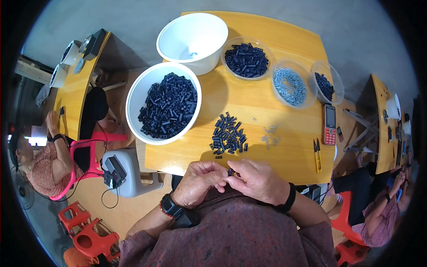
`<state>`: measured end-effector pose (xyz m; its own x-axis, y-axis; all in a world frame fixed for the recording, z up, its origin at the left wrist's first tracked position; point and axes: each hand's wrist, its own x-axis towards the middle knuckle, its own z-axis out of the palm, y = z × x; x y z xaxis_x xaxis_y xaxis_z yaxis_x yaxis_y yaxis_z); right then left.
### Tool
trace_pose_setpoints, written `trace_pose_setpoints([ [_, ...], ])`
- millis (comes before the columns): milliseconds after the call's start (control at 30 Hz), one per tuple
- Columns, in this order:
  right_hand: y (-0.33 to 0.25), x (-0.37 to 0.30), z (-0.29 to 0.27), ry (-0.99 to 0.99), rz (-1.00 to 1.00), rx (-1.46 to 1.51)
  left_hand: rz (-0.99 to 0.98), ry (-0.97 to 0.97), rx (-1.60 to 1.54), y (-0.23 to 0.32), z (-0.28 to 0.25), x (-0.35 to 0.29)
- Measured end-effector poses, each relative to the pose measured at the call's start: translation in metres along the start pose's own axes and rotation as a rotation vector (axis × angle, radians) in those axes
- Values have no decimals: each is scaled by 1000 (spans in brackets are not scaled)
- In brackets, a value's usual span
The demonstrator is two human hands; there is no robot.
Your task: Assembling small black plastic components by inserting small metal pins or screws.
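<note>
Seated worker at a wooden table (249, 107), seen from above. The left hand (198, 180) and right hand (258, 180) meet just off the table's near edge, fingertips pinched together on a small black tube piece (230, 171); both hands are closed narrowly around it, and what, if anything, the right hand adds to it is too small to tell. Holding the piece close to the body, between the two thumbs, probably steadies so small a part.

Directly beyond the hands, near the near edge, lies a loose pile of black tubes (228, 135), within short reach, apparently the working supply. Just right of it sits a scatter of small metal springs (270, 135). At the near right corner lie yellow thread snips (317, 153) and a red push-button phone (329, 124), clear of the work.

Bulk stock stands farther out: a large white bowl of black tubes (163, 103) overhanging the left edge, an almost empty white bowl (193, 42) at the far left corner, and along the far edge three clear tubs, one of black parts (247, 58), one of metal springs (290, 85), one of smaller dark parts (326, 84).

Other people sit at neighbouring tables to the left and right.
</note>
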<state>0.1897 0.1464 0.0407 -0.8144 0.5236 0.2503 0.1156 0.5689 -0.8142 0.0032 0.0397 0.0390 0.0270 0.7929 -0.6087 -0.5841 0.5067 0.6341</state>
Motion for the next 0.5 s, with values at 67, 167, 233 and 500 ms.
trace_pose_setpoints([
  [67,0,1,3,-5,-14,-11,34,-25,-23,-1,-2,1],
  [167,0,2,5,-12,-24,-27,50,-30,-33,-4,-3,3],
  [233,0,3,7,-18,-25,-23,61,-27,-43,-5,-2,3],
  [500,-12,3,4,-21,-29,-59,106,-35,-32,-2,1,-2],
])
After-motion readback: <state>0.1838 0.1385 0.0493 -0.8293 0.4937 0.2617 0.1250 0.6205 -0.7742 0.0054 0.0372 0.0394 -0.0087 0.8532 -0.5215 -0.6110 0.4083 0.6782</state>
